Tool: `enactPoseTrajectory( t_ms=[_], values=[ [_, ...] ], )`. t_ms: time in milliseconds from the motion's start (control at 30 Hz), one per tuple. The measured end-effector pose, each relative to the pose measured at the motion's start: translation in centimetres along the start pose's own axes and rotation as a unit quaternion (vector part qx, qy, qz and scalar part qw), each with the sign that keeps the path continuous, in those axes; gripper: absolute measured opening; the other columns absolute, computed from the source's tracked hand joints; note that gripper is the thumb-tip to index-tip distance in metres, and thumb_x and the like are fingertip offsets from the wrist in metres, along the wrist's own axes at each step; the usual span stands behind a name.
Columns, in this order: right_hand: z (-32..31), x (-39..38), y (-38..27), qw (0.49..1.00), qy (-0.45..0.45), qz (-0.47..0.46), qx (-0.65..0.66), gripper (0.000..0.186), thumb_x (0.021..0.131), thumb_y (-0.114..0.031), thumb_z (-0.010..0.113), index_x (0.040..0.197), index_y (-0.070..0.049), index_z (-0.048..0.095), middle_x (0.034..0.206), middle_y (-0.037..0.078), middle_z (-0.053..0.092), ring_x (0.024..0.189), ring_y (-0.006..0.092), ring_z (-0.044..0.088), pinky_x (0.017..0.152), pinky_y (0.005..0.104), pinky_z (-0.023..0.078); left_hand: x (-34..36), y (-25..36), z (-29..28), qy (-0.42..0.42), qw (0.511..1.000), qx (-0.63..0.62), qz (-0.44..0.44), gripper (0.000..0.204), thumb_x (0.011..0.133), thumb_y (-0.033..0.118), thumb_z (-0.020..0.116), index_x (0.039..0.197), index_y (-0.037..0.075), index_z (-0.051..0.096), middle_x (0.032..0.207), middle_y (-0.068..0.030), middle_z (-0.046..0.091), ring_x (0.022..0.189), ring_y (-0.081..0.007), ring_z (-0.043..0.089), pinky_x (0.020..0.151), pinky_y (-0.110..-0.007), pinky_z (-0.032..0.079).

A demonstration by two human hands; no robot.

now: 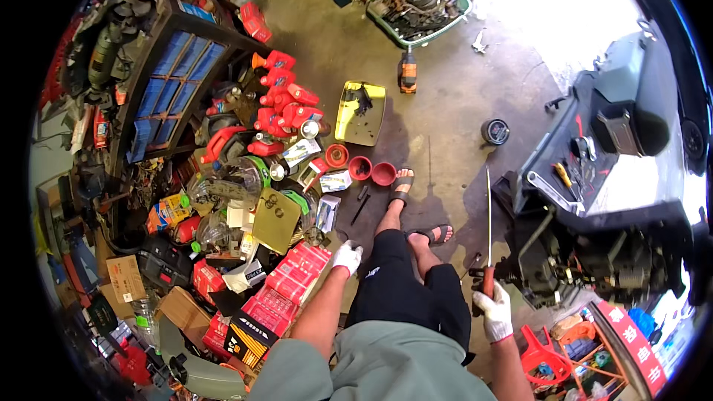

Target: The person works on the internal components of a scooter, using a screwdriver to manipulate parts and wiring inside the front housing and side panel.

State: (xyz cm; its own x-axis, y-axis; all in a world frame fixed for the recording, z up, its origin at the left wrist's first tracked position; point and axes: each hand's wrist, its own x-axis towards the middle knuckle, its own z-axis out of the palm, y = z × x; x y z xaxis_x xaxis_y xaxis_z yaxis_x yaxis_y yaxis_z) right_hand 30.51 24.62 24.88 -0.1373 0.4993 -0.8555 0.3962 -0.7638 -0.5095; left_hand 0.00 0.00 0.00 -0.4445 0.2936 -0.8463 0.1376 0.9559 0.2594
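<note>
Red-gripped, our one screwdriver (488,276) sits in our right hand (495,313), gloved fingers wrapped round its handle, its long shaft pointing away from us beside the machine (609,260). We judge it light and stiff, not fragile, perhaps a little slippery against fabric; the handle is where to take hold. Our left hand (347,256) is near the red boxes (297,271), fingers seemingly curled, though we cannot tell whether they pinch anything. We count three red bowls (384,173), one drill (407,74), one yellow tray (362,134) and two sandals (441,234).
</note>
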Motion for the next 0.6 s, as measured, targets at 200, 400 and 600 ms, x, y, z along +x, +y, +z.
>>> enactPoseTrajectory(
  t_ms=[200, 400, 600],
  values=[
    [7.3, 10.1, 4.0, 0.99, 0.036, 0.13, 0.027, 0.024, 0.082, -0.008, 0.071, 0.104, -0.002, 0.061, 0.082, -0.002, 0.059, 0.069, 0.0081, 0.053, 0.063, 0.0249, 0.044, 14.9, 2.7, 0.2, 0.039, 0.999, -0.009, 0.003, 0.032, 0.091, 0.024, 0.063, 0.115, 0.004, 0.065, 0.109, -0.0209, 0.07, 0.105, -0.0351, 0.066, 0.091, -0.041, 0.052],
    [11.5, 15.7, 6.1, 0.977, 0.035, 0.205, 0.048, 0.024, 0.084, -0.005, 0.069, 0.106, -0.001, 0.061, 0.079, -0.001, 0.059, 0.062, 0.0088, 0.055, 0.056, 0.0234, 0.045, 27.0, 5.5, 1.0, 0.07, 0.991, 0.112, 0.03, 0.036, 0.093, 0.028, 0.059, 0.119, 0.004, 0.061, 0.108, -0.0254, 0.067, 0.103, -0.0421, 0.064, 0.09, -0.047, 0.051],
    [12.5, 20.3, 9.7, 0.956, 0.077, 0.274, 0.065, 0.025, 0.084, -0.004, 0.069, 0.107, 0.0, 0.061, 0.081, 0.002, 0.062, 0.061, 0.0108, 0.058, 0.053, 0.0251, 0.048, 39.0, 6.5, 1.9, 0.096, 0.99, 0.083, 0.059, 0.032, 0.091, 0.023, 0.059, 0.117, 0.004, 0.06, 0.104, -0.0244, 0.067, 0.101, -0.0405, 0.064, 0.086, -0.048, 0.051]
  ],
)
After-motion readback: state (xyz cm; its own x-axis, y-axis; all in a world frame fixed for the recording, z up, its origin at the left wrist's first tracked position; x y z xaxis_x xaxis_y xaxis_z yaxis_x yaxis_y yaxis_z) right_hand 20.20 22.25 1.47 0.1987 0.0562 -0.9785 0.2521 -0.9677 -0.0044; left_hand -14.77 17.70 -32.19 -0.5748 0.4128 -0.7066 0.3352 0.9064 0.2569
